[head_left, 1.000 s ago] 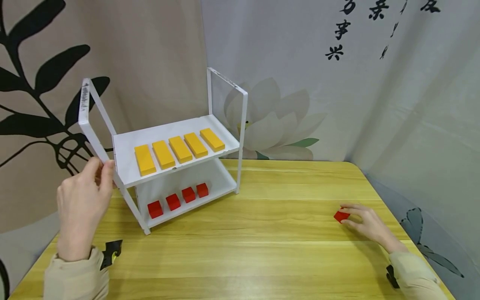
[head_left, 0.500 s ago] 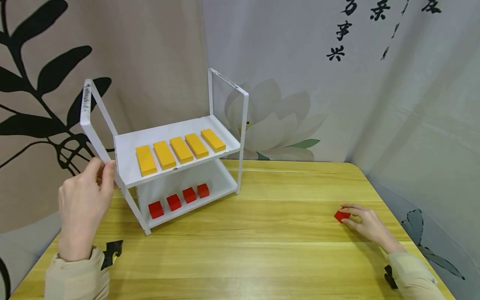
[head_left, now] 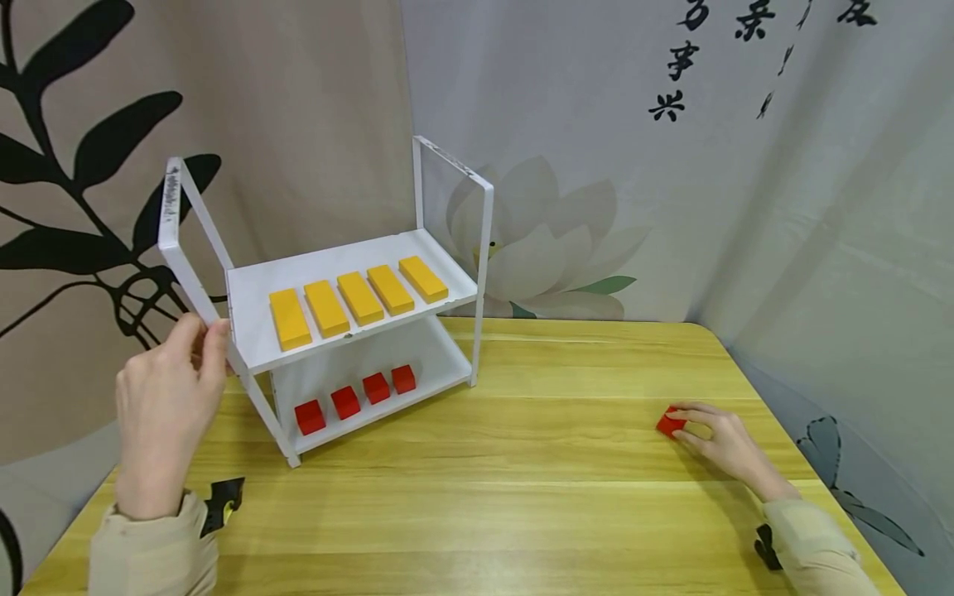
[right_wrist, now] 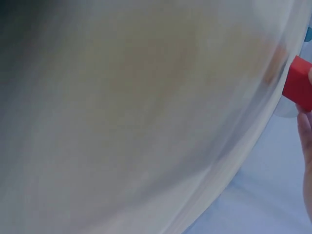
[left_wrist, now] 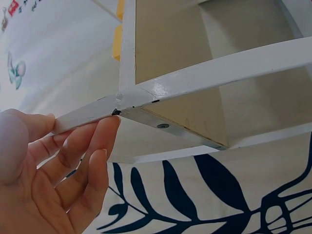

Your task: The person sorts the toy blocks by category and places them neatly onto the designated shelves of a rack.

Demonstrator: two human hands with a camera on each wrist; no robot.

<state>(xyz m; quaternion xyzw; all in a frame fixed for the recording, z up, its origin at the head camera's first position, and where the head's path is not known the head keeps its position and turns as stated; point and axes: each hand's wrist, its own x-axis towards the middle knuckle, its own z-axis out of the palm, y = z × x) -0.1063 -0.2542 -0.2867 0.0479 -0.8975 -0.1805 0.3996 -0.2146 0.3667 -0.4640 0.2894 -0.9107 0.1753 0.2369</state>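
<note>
My left hand [head_left: 167, 401] pinches the near left post of a white two-tier shelf rack [head_left: 249, 323] between thumb and fingers. In the left wrist view the thumb and fingertips grip that white post [left_wrist: 87, 113] close to a joint of the frame. Far to the right, my right hand [head_left: 719, 443] holds a red cube [head_left: 669, 422] by its fingertips, over the right part of the table. The right wrist view catches the same red cube [right_wrist: 298, 84] at its right edge, with only a little of the fingers showing.
Several yellow blocks [head_left: 360, 298] lie in a row on the upper shelf. Several red cubes [head_left: 345, 402] stand in a row on the lower shelf. The rack stands at the left of the wooden table [head_left: 522, 463], with printed curtains [head_left: 551, 99] behind.
My right hand has shifted slightly left with the red cube, which has tilted a little. The left hand keeps its grip on the post, and the rack stays where it was.
</note>
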